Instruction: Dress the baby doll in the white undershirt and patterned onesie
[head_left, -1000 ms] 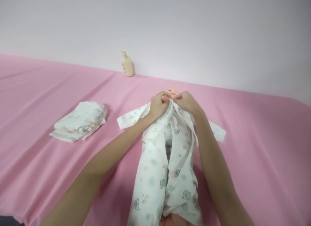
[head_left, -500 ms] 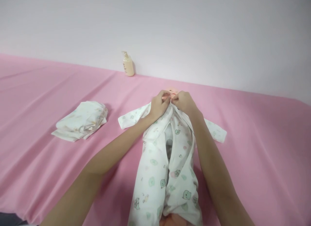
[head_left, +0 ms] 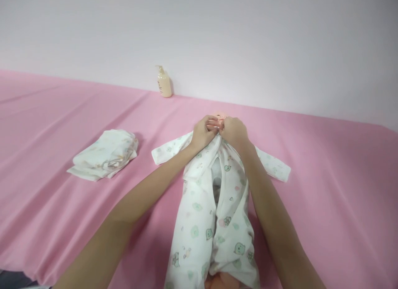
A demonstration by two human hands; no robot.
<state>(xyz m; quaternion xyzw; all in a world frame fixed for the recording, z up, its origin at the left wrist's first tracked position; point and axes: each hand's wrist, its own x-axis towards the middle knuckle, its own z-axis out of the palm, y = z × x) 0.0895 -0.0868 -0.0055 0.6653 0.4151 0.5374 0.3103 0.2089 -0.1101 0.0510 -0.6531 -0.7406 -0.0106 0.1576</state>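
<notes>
A baby doll (head_left: 221,115) lies on its back, dressed in a white baby romper (head_left: 197,206) printed with green animal faces. The romper gapes open down the middle from the chest to between the legs, and its sleeves stretch out to both sides. At the neckline, just under the doll's chin, my left hand (head_left: 204,133) is closed on the collar with thumb and fingers. My right hand (head_left: 234,132) pinches the collar's other edge right beside it. Whatever fastening lies between the fingertips is hidden. Part of the doll's bare skin shows at the bottom edge.
A folded white printed cloth bundle (head_left: 105,154) lies to the left on the pink sheet (head_left: 326,189). Against the pale wall (head_left: 264,44) at the back stands a cream pump bottle (head_left: 164,83). Dark material shows at the lower left corner.
My right hand has shifted slightly left and turned inward, nearer my left hand at the collar. The left hand stays almost where it was.
</notes>
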